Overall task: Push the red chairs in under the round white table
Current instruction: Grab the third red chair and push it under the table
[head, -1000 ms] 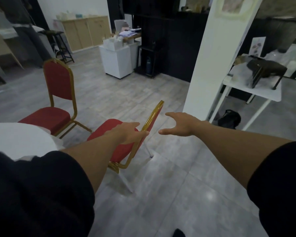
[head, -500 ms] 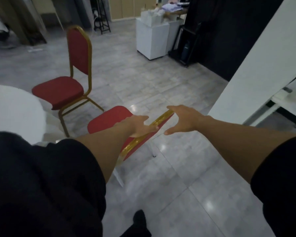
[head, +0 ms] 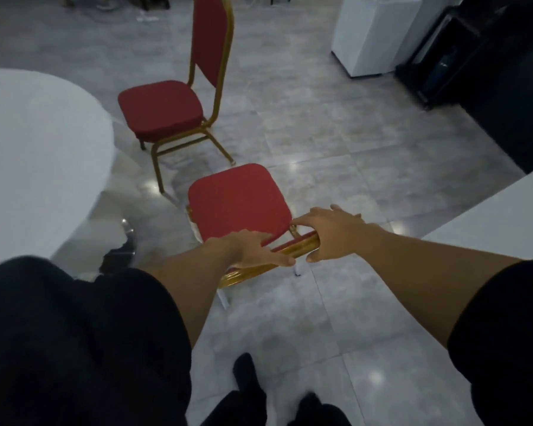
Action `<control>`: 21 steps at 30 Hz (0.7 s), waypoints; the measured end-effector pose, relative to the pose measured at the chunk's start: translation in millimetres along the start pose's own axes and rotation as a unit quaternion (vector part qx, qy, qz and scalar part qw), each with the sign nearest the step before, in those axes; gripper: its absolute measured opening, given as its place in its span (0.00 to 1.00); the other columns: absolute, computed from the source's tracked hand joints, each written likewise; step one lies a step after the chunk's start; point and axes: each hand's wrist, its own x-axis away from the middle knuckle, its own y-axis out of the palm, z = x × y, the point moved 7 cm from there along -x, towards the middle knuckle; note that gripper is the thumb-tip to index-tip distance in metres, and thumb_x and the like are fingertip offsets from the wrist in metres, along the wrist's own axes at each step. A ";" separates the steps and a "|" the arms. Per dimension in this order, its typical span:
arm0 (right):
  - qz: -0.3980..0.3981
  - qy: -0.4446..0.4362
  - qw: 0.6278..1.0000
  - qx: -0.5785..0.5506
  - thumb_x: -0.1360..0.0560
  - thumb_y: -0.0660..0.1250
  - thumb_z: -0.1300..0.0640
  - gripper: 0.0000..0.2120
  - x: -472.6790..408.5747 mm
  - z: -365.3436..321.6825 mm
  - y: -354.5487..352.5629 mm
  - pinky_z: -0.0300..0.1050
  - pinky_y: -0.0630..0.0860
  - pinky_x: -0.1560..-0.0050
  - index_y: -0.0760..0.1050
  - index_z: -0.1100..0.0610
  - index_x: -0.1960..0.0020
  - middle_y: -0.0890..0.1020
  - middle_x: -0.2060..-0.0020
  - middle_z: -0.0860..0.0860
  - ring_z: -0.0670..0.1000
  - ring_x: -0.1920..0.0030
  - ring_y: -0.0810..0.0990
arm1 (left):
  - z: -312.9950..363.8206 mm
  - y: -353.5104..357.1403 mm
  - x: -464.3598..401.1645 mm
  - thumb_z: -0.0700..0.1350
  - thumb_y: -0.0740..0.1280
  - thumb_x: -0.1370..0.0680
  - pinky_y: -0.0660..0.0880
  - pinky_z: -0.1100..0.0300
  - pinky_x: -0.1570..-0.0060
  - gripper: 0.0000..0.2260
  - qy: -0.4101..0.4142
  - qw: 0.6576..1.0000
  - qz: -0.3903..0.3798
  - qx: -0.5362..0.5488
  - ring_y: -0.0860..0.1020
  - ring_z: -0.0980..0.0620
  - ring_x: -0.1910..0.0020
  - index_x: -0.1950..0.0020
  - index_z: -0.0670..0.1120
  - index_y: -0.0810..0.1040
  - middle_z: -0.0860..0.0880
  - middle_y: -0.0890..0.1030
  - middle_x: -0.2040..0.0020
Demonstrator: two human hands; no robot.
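Observation:
A red chair [head: 239, 204] with a gold frame stands just in front of me, its seat seen from above. My left hand [head: 256, 252] and my right hand [head: 333, 233] both rest on the gold top rail of its backrest, fingers wrapped over it. A second red chair [head: 163, 110] stands farther off, upright, its seat facing the round white table [head: 40, 155] at the left. Both chairs stand outside the table's edge.
A white cabinet [head: 373, 35] stands at the back right beside a dark rack [head: 443, 63]. A white pillar or surface [head: 499, 222] edges in at the right. My dark shoes [head: 246, 376] are on the grey tiled floor below the near chair.
My view tipped downward and I came closer to the near chair. Both hands moved from reaching toward its backrest to lying on its top rail.

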 end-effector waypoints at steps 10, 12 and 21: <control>-0.066 -0.127 0.990 0.018 0.20 0.65 0.54 0.17 -17.7 4.7 1.3 0.46 0.80 0.59 0.82 0.39 0.36 0.79 0.64 0.45 0.48 0.64 0.78 | -4.7 30.5 -0.1 0.40 0.63 0.24 0.77 0.46 0.35 0.35 -0.096 0.993 -0.010 0.067 0.78 0.42 0.38 0.18 0.58 0.62 0.44 0.77 0.34; -0.070 -0.154 0.985 0.020 0.21 0.65 0.55 0.17 -19.2 6.9 2.1 0.43 0.76 0.62 0.82 0.39 0.37 0.79 0.64 0.45 0.47 0.65 0.77 | 1.0 31.3 3.0 0.39 0.63 0.23 0.77 0.47 0.36 0.33 -0.104 0.990 0.002 0.092 0.78 0.42 0.36 0.19 0.56 0.65 0.43 0.78 0.32; -0.083 -0.277 0.951 0.112 0.21 0.66 0.57 0.17 -16.2 23.2 -1.7 0.45 0.77 0.62 0.84 0.41 0.38 0.80 0.65 0.43 0.46 0.66 0.77 | 47.3 72.6 7.2 0.39 0.62 0.23 0.79 0.51 0.48 0.27 -0.135 0.969 0.072 0.195 0.79 0.42 0.48 0.23 0.51 0.71 0.47 0.75 0.51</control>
